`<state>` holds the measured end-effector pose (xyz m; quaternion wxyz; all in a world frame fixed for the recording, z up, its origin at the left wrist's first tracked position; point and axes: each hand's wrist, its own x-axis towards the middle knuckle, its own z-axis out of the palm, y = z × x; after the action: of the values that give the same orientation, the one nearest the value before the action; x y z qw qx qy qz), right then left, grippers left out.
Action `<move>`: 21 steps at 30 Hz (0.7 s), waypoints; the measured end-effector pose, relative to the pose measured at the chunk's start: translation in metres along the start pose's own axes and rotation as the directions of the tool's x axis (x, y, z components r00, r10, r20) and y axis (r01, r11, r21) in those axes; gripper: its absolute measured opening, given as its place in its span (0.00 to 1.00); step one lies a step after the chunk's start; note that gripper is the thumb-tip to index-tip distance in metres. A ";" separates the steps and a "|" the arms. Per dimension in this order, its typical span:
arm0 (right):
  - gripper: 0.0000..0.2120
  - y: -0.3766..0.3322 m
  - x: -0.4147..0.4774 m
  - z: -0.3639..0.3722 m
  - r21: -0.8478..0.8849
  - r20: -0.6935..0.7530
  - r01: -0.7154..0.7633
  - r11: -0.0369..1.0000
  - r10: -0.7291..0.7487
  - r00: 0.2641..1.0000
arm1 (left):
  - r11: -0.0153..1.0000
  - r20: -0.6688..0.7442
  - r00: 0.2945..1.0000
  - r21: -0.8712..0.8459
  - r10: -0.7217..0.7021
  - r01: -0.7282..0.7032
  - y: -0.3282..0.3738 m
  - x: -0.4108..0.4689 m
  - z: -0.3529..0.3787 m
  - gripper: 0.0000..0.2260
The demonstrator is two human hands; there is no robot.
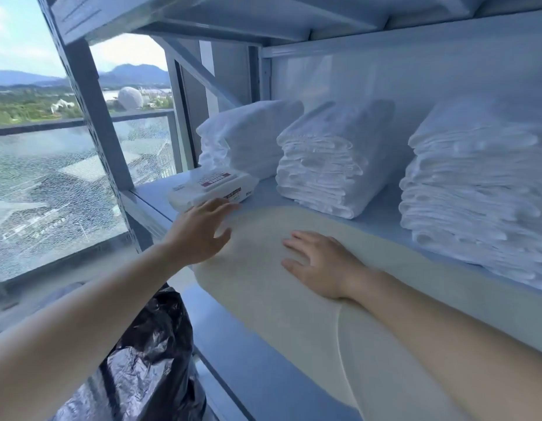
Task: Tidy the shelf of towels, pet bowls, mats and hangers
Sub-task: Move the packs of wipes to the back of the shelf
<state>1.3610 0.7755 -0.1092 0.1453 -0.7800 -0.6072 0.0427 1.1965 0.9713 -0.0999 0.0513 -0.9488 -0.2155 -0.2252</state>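
Here, right grip lies flat on mat; left grip spread open.

cream mat, white towels, black bag.

- Mat lies along the front of the shelf.
- Three towel stacks sit in a row behind the mat: left stack, middle stack, right stack.
- Wipes pack sits at the shelf's left front corner, before the left stack and just beside the mat's left end.
- My left hand is over the mat's left end, fingers at the wipes pack.
- My right hand lies flat on the mat, right of the left hand.
- Bag is below the shelf, window to its left.
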 end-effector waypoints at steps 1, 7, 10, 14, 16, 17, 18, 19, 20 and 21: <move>0.25 0.000 0.000 0.000 0.005 -0.002 0.002 1.000 -0.002 1.000 | 0.999 -0.022 1.000 0.036 -0.002 0.003 -0.006 0.006 -0.001 0.22; 0.25 0.002 0.001 0.001 0.009 -0.004 0.009 1.000 -0.009 1.000 | 0.970 -0.048 0.986 0.177 -0.161 0.167 -0.038 0.028 -0.002 0.25; 0.25 0.002 0.002 0.002 0.009 -0.007 0.013 1.000 -0.012 1.000 | 0.968 -0.021 0.972 0.088 -0.233 0.234 -0.039 0.028 0.006 0.29; 0.25 0.004 0.002 0.002 0.015 -0.014 0.018 1.000 -0.017 1.000 | 0.966 -0.036 0.973 0.112 -0.230 0.233 -0.035 0.026 0.011 0.31; 0.25 0.004 0.002 0.002 0.018 -0.014 0.018 1.000 -0.017 1.000 | 0.964 -0.048 0.971 0.120 -0.232 0.236 -0.030 0.024 0.011 0.30; 0.25 0.004 0.002 0.002 0.020 -0.015 0.017 1.000 -0.017 1.000 | 0.963 -0.059 0.971 0.126 -0.232 0.237 -0.026 0.022 0.012 0.29; 0.25 0.004 0.002 0.002 0.020 -0.016 0.017 1.000 -0.017 1.000 | 0.962 -0.072 0.971 0.132 -0.230 0.238 -0.022 0.020 0.013 0.29; 0.24 0.004 0.002 0.002 0.020 -0.018 0.018 1.000 -0.017 1.000 | 0.962 -0.085 0.970 0.134 -0.229 0.238 -0.020 0.019 0.014 0.28; 0.24 0.004 0.002 0.003 0.021 -0.020 0.018 1.000 -0.017 1.000 | 0.962 -0.097 0.969 0.129 -0.229 0.240 -0.018 0.018 0.013 0.28; 0.24 0.004 0.002 0.003 0.024 -0.022 0.017 1.000 -0.017 1.000 | 0.963 -0.103 0.967 0.118 -0.232 0.244 -0.019 0.018 0.012 0.28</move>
<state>1.3643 0.7774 -0.1125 0.1616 -0.7735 -0.6116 0.0404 1.2074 0.9973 -0.1024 0.0950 -0.8997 -0.3399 -0.2568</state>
